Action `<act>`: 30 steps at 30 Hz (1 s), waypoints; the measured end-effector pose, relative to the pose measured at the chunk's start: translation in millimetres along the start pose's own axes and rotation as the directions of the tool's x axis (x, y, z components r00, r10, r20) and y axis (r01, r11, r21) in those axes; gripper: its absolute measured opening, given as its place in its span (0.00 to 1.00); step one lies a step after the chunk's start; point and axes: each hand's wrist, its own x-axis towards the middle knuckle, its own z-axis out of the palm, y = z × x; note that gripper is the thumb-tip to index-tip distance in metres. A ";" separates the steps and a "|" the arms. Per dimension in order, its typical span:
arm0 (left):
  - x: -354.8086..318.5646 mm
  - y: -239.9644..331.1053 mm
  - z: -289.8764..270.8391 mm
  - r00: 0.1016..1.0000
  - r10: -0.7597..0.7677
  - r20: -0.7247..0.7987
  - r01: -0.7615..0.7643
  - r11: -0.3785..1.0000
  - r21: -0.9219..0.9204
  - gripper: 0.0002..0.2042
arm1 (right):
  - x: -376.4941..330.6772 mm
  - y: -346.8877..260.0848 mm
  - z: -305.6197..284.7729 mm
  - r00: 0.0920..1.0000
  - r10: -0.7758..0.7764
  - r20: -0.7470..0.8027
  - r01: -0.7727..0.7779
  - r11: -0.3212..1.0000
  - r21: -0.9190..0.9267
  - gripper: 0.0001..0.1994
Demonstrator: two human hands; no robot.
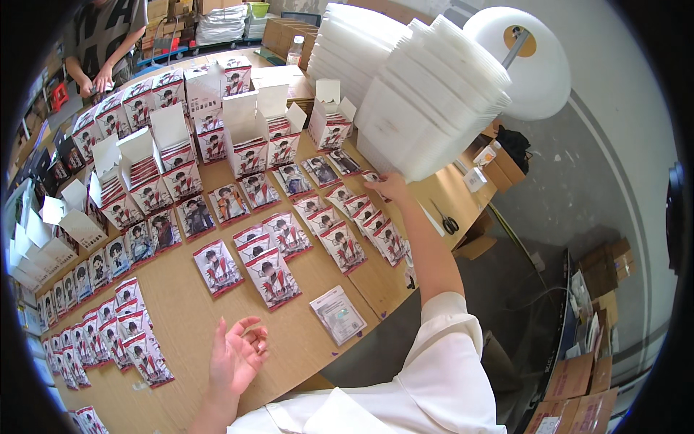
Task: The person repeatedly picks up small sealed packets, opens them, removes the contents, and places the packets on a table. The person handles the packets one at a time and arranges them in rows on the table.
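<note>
My left hand [237,356] is raised over the near side of the table, palm turned up. Its fingers are loosely curled and apart, with nothing in them. My right hand [391,187] reaches to the right end of a row of illustrated card packets, its fingers pinched on a small card packet [371,176]; the grip is partly hidden by the hand. Beside it in the row lies a dark card packet [343,162]. Red-and-white packets [343,246] lie overlapped in groups below. Nearest my left hand are a red-and-white packet [274,278] and a clear-wrapped pack [337,315].
Open boxes [249,155] full of packets line the back of the wooden table [195,318]. Tall stacks of white plastic trays [434,94] stand at the far right, near black scissors [450,225]. Another person [101,43] works at the far left. Cartons [578,376] sit lower right.
</note>
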 end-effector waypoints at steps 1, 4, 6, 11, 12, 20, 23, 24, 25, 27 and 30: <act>-0.1 1.3 -1.7 1.000 0.006 -0.007 -0.006 1.000 -0.010 0.29 | 5.8 1.2 4.6 0.999 0.021 0.036 -0.019 0.998 -0.060 0.36; -1.2 3.2 -0.9 1.000 0.021 -0.013 -0.022 0.999 -0.031 0.26 | 14.1 4.4 20.4 0.985 -0.108 -0.138 0.090 0.988 -0.129 0.35; -0.7 3.4 0.4 1.000 0.019 -0.007 -0.019 0.999 -0.038 0.25 | 13.7 4.8 22.1 0.989 -0.088 -0.118 0.062 0.976 -0.211 0.34; -2.3 5.0 0.8 1.000 0.003 -0.030 -0.004 0.999 -0.045 0.23 | -11.9 -3.6 13.4 0.953 -0.165 -0.253 0.106 0.967 -0.230 0.25; -2.6 5.6 -0.6 0.999 0.008 -0.031 -0.010 0.999 -0.045 0.22 | -27.3 -8.8 8.2 0.910 -0.269 -0.314 0.202 0.952 -0.231 0.24; -5.3 -0.2 -2.2 0.999 0.044 -0.010 -0.044 0.999 0.003 0.18 | -295.5 -45.9 18.7 0.848 -0.462 0.259 0.501 0.859 -0.104 0.34; -4.8 -4.6 -3.8 0.997 0.071 0.022 -0.072 0.996 0.055 0.17 | -338.0 -54.1 37.8 0.934 -0.304 0.187 0.331 0.933 -0.138 0.39; -5.4 -6.4 -4.1 0.996 0.081 0.034 -0.084 0.993 0.080 0.16 | -344.6 -54.8 42.6 0.957 -0.263 0.123 0.279 0.951 -0.136 0.40; -5.8 -8.0 -1.9 0.993 0.102 0.052 -0.108 0.986 0.128 0.16 | -347.1 -55.1 42.6 0.957 -0.267 0.116 0.278 0.956 -0.095 0.36; -8.3 -11.9 2.3 0.985 0.146 0.090 -0.163 0.962 0.221 0.15 | -348.5 -55.4 42.2 0.955 -0.278 0.102 0.280 0.960 -0.010 0.29; -18.0 -14.5 5.2 0.983 0.155 0.096 -0.181 0.882 0.436 0.17 | -358.0 -57.1 53.8 0.930 -0.323 0.173 0.287 0.936 0.203 0.21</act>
